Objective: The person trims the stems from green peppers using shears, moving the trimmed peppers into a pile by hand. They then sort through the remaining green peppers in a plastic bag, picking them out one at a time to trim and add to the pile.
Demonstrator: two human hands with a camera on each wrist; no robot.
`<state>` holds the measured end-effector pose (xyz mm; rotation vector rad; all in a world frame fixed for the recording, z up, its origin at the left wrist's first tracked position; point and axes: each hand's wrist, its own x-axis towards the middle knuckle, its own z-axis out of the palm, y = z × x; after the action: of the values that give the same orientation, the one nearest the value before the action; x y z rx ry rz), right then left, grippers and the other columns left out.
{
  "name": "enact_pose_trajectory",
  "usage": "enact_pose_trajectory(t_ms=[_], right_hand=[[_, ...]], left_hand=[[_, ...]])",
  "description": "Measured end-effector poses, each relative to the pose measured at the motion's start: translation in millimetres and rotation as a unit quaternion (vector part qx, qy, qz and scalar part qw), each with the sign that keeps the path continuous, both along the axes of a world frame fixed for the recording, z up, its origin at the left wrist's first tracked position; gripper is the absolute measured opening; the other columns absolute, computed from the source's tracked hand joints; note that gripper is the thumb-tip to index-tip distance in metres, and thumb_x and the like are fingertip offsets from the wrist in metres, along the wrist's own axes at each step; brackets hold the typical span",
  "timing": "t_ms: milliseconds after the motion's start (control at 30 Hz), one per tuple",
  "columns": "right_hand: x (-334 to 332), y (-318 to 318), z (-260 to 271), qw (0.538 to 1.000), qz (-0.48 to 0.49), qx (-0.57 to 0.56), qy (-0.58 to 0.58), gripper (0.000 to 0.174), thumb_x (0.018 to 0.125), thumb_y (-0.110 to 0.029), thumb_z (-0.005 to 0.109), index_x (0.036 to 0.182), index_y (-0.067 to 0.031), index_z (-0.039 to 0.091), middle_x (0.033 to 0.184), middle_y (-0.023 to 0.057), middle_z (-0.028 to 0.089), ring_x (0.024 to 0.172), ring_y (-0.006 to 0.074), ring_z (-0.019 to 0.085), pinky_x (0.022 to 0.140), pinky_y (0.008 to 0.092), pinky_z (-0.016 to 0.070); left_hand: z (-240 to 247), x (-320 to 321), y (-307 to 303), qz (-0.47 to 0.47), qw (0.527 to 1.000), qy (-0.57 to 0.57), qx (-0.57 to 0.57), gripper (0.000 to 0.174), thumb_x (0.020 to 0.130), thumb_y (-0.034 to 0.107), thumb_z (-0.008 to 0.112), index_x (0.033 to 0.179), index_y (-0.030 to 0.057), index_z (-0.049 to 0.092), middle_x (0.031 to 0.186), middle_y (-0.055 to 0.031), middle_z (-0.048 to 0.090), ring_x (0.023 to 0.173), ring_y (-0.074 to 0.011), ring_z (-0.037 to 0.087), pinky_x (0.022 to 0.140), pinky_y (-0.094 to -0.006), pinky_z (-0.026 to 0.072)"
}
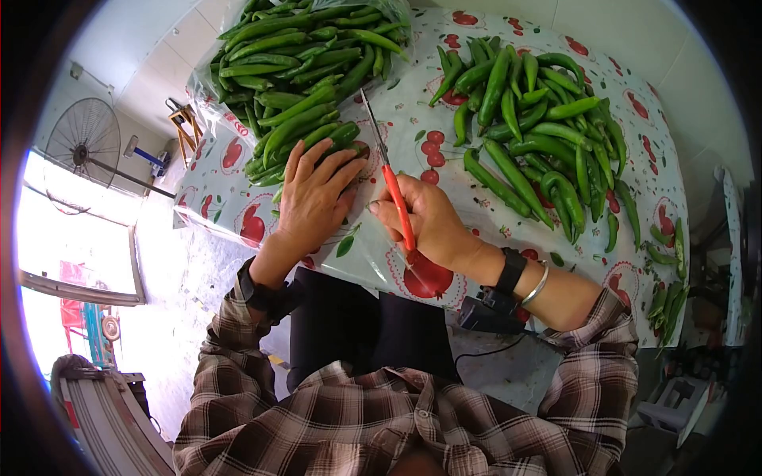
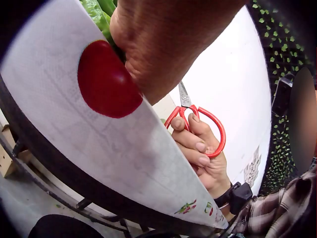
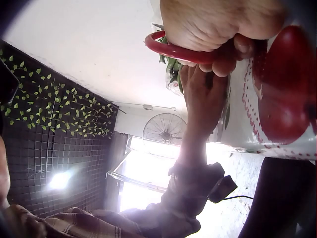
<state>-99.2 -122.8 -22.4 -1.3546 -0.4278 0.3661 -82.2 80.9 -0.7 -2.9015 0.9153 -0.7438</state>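
My left hand (image 1: 311, 198) rests with its fingers spread over green chili peppers (image 1: 298, 131) at the near end of a large heap. That heap spills from a clear plastic bag (image 1: 208, 75) at the back left of the table. In my right hand (image 1: 435, 222) I grip a pair of scissors (image 1: 394, 189) by the red handles. The blades point away from me, to the right of the heap, with no pepper between them. The left wrist view shows fingers curled through the red handle loops (image 2: 220, 131). Part of the left fingertips is hidden among the peppers.
A second pile of green peppers (image 1: 548, 143) lies on the right of the cherry-patterned tablecloth (image 1: 421, 159). A few small peppers (image 1: 667, 305) lie by the right edge. A standing fan (image 1: 82, 155) is on the left, and a white stool (image 1: 679, 408) at the lower right.
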Motion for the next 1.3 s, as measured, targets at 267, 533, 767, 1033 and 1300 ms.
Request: enact_pose_trajectory(t_ms=[267, 533, 767, 1033, 1300], right_hand=[[-0.1, 0.1, 1.8, 1.000, 0.002, -0.003, 0.007, 0.019, 0.092, -0.019, 0.061, 0.090, -0.0032, 0.051, 0.059, 0.0011, 0.050, 0.046, 0.0065, 0.045, 0.044, 0.0219, 0.0374], [0.4, 0.4, 0.2, 1.000, 0.005, 0.004, 0.004, 0.017, 0.092, -0.017, 0.060, 0.089, -0.0035, 0.050, 0.059, 0.0005, 0.050, 0.047, 0.0062, 0.045, 0.045, 0.0218, 0.0369], [-0.5, 0.1, 2.1, 1.000, 0.012, 0.012, 0.009, 0.016, 0.093, -0.016, 0.060, 0.089, -0.0036, 0.050, 0.059, 0.0001, 0.050, 0.047, 0.0058, 0.044, 0.045, 0.0218, 0.0363], [-0.8, -0.7, 4.2, 1.000, 0.014, 0.005, 0.001, 0.016, 0.094, -0.017, 0.060, 0.088, -0.0041, 0.051, 0.059, -0.0012, 0.048, 0.049, 0.0053, 0.044, 0.046, 0.0222, 0.0365], [-1.4, -0.9, 6.4, 1.000, 0.007, -0.002, 0.007, 0.019, 0.092, -0.016, 0.063, 0.084, -0.0044, 0.051, 0.062, -0.0024, 0.049, 0.056, 0.0044, 0.042, 0.051, 0.0229, 0.0371]], left_hand=[[-1.1, 0.4, -0.8, 0.002, 1.000, -0.009, -0.001, 0.047, 0.073, 0.015, 0.068, 0.119, 0.0185, 0.063, 0.124, 0.0018, 0.057, 0.127, -0.0252, 0.042, 0.114, -0.0486, 0.0219], [-2.1, 0.7, -2.1, 0.003, 1.000, -0.018, -0.005, 0.044, 0.074, 0.015, 0.068, 0.117, 0.0188, 0.064, 0.122, 0.0018, 0.058, 0.127, -0.0250, 0.042, 0.114, -0.0482, 0.0223], [-2.1, -0.1, -3.2, 0.006, 1.000, -0.019, -0.011, 0.042, 0.075, 0.015, 0.068, 0.116, 0.0187, 0.064, 0.122, 0.0017, 0.059, 0.126, -0.0250, 0.043, 0.114, -0.0475, 0.0223], [-2.5, -0.8, -4.3, 0.011, 1.000, -0.024, -0.009, 0.041, 0.076, 0.015, 0.067, 0.116, 0.0184, 0.065, 0.121, 0.0018, 0.059, 0.126, -0.0246, 0.043, 0.114, -0.0472, 0.0223], [-3.7, -0.8, -4.4, 0.013, 1.000, -0.027, -0.010, 0.043, 0.074, 0.013, 0.067, 0.116, 0.0182, 0.065, 0.122, 0.0017, 0.059, 0.127, -0.0247, 0.043, 0.114, -0.0475, 0.0216]])
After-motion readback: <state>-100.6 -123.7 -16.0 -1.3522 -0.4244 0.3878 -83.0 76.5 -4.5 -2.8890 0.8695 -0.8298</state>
